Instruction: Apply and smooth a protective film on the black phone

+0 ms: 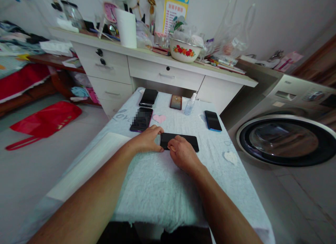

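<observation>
A black smartphone [193, 142] lies sideways, screen up, on the cloth-covered table in front of me. My left hand [147, 140] grips its left end, thumb at the near corner and fingers at the far one. Over the screen, my right hand [183, 153] is closed with its fingertips down on the glass; a bit of something tan shows at the fingers, too small to name. A spray bottle [190, 105] of clear liquid stands beyond the phone. Nearby lie a phone with a pinkish edge [143, 120] and a blue-edged phone [213, 121].
Stacked dark phones [148, 98] and a brown phone or case [175, 102] lie at the table's far end. A pale flat strip [91, 167] runs along the left side. Behind stands a white drawer desk [165, 74]; a washing machine [288, 132] is at the right, a red bag [49, 118] on the floor.
</observation>
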The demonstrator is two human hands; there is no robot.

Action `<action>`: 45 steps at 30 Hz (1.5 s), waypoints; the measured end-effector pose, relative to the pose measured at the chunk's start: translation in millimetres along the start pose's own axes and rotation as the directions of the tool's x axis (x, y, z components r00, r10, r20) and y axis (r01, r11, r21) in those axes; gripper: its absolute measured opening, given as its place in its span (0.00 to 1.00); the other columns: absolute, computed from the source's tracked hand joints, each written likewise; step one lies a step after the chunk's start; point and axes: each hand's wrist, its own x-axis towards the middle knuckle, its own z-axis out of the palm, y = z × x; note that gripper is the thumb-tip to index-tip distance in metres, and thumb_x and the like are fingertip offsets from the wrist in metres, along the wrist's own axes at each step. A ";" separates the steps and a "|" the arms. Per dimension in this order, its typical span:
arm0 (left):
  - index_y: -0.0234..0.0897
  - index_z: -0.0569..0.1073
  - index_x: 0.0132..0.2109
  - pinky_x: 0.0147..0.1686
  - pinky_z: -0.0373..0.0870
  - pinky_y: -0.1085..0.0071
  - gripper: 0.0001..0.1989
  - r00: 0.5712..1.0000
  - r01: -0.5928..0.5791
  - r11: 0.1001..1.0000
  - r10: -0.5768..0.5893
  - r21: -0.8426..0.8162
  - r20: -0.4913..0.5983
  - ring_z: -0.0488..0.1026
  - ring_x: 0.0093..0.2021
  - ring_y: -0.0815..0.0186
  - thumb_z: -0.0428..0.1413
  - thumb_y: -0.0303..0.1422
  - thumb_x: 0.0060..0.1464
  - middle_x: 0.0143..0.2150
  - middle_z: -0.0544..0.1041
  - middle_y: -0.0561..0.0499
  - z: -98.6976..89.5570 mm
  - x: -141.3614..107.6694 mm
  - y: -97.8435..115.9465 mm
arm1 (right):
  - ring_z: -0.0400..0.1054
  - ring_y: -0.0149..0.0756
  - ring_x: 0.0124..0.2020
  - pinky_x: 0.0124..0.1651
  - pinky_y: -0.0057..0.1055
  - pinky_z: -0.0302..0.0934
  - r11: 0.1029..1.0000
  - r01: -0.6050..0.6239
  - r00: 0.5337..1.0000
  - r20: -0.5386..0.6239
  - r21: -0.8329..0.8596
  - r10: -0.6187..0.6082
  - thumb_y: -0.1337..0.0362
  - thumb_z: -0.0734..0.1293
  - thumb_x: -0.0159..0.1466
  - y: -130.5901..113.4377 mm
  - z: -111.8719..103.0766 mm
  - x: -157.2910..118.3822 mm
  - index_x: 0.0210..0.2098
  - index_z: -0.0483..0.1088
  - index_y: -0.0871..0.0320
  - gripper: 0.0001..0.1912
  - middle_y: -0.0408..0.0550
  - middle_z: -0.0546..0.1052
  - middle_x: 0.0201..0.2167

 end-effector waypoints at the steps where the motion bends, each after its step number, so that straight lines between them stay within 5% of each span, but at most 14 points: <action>1: 0.39 0.66 0.48 0.52 0.65 0.62 0.29 1.000 0.004 1.000 -0.004 0.000 0.000 0.67 0.52 0.55 0.62 0.40 0.36 0.49 0.66 0.46 -0.1 -0.1 0.2 | 0.62 0.33 0.37 0.40 0.27 0.54 1.000 0.001 1.000 -0.001 0.001 -0.001 0.73 0.61 0.60 0.1 0.4 -0.1 0.35 0.71 0.59 0.09 0.48 0.69 0.35; 45: 0.39 0.66 0.49 0.52 0.64 0.62 0.30 1.000 0.000 1.000 0.000 -0.004 -0.015 0.67 0.52 0.55 0.62 0.40 0.35 0.50 0.67 0.46 0.7 -0.4 0.2 | 0.63 0.35 0.39 0.41 0.28 0.54 0.997 -0.058 0.998 0.001 -0.046 0.058 0.72 0.60 0.63 3.3 -3.0 0.5 0.37 0.72 0.59 0.10 0.50 0.70 0.37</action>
